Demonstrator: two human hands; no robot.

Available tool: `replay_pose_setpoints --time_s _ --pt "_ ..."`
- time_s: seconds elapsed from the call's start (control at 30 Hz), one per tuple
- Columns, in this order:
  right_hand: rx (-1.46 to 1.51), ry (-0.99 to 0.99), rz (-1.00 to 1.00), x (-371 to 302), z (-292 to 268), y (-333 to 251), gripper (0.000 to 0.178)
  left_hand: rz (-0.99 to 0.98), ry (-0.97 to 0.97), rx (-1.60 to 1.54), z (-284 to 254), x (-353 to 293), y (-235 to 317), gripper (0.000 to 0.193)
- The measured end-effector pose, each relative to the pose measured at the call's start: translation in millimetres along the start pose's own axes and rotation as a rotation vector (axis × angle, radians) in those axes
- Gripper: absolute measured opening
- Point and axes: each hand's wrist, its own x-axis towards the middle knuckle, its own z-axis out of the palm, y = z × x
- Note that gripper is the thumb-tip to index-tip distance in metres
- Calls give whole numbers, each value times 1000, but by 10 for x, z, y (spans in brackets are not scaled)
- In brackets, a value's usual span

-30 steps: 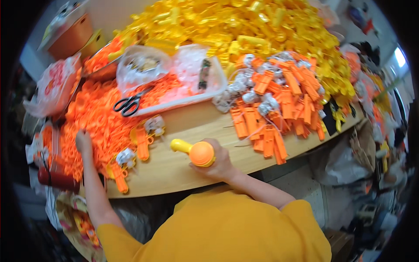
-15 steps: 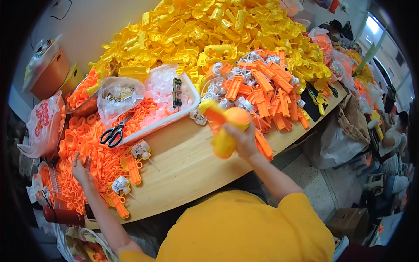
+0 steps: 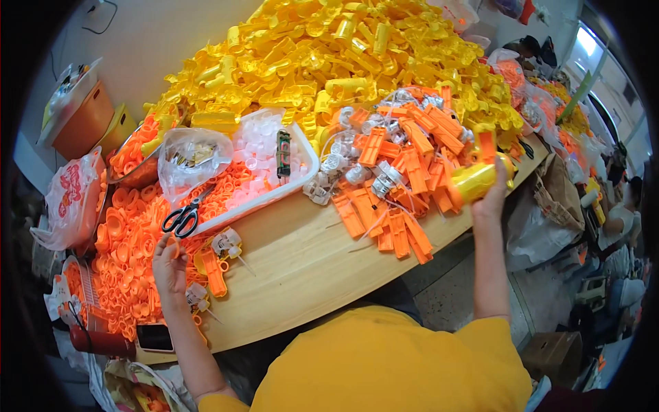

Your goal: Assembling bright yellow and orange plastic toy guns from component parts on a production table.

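Note:
My right hand (image 3: 490,204) is raised at the table's right edge, its fingers wrapped round a yellow plastic toy body with an orange flap (image 3: 473,181). Beside it lies a heap of orange handle pieces with wired clear parts (image 3: 415,161). On the left, my left hand (image 3: 169,276) pinches a small orange plastic ring (image 3: 176,249) just below a pair of black-handled scissors (image 3: 181,220). Loose orange pieces (image 3: 127,264) spread beneath and around that hand. Close to its right, a part-assembled yellow and orange unit (image 3: 214,272) rests on the wood.
A large mound of yellow plastic shells (image 3: 295,75) covers the back. A white tray (image 3: 306,152) holds translucent caps and a green battery-like pack (image 3: 283,154). A phone (image 3: 155,338) and a dark red bottle (image 3: 103,342) lie at the near left; bags (image 3: 542,213) stand off the right edge.
My right hand has carried the yellow toy body rightward, from mid-table to the right edge. My left hand has moved up and right from the loose orange pieces toward the scissors, fingers now pinched.

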Motion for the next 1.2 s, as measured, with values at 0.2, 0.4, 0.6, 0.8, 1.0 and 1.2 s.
replay_pose_setpoints --time_s 0.2,0.4,0.6,0.8,1.0,1.2 --pt "-98 -19 -235 1639 -244 -978 45 -28 -115 198 297 -219 -75 29" --pt "-150 -21 -228 2050 68 -1432 41 -29 -156 244 414 -381 -292 25" --pt "-291 -462 219 -168 592 -14 33 -190 -250 188 688 -563 -520 23" --pt "-259 -673 890 -1693 693 1162 48 -168 -367 221 885 -743 -753 25" --pt "-266 -740 1021 -2202 846 1374 44 -183 -387 295 839 -893 -809 28" --pt "-345 -796 992 -2319 835 1387 46 -247 -408 201 854 -987 -797 29"
